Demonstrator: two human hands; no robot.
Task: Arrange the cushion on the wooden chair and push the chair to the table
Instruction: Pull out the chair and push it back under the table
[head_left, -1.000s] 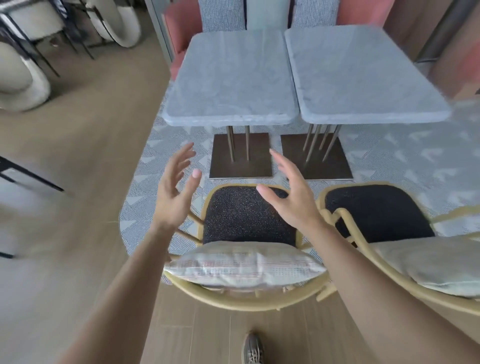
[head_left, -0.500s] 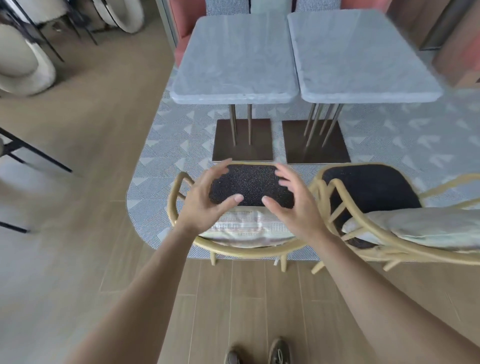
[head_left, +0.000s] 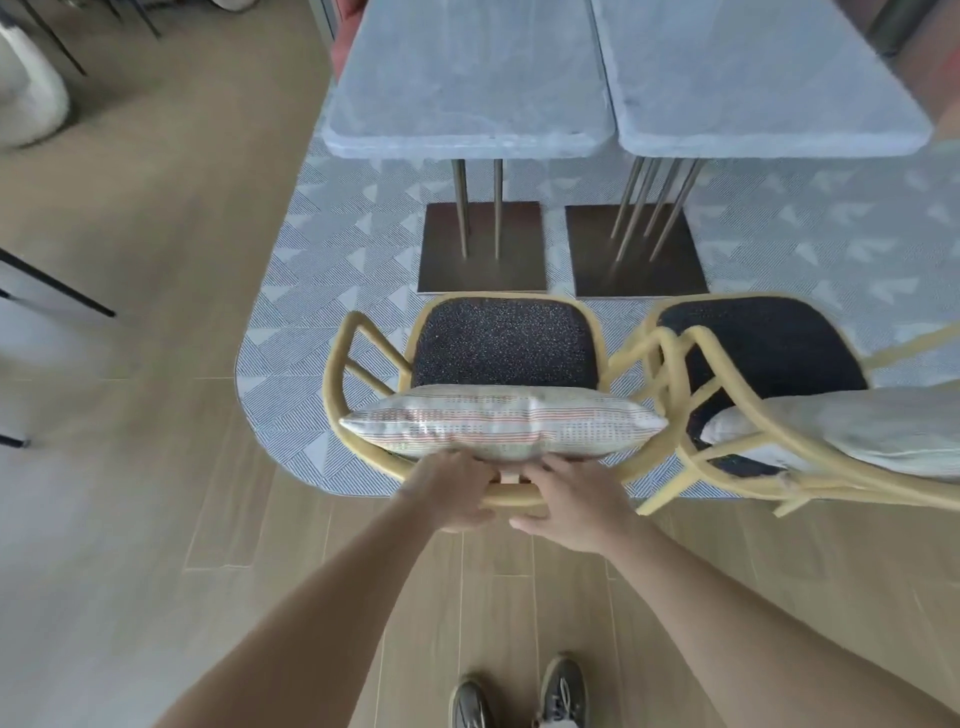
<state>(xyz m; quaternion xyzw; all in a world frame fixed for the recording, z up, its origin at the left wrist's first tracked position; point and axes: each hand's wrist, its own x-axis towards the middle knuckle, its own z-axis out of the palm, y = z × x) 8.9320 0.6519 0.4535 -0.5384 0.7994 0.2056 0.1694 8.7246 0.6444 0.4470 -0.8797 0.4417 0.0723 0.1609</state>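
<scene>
The cushion (head_left: 504, 428) stands on edge at the centre of the frame, propped against the back of the wooden chair (head_left: 332, 384), with the dark seat pad showing above it. Just below it, the left hand (head_left: 452, 493) and right hand (head_left: 574, 506) sit side by side on the curved top rail. Each grip is closed round that rail, fingers curled over it.

The chair faces the grey bench (head_left: 467, 78) at the top of the frame and is still apart from it. Its front edge is near the bench's square base plate (head_left: 483, 249).

Judging from this, the push could go wrong in three ways. A jerk could tip the cushion flat onto the seat. The legs may drag or catch on the patterned rug (head_left: 322, 249), whose edge runs under the chair. The right arm sits just beside the second chair (head_left: 670, 374), perhaps touching it, and could snag there. A hard shove could also knock the front against the base plate.
</scene>
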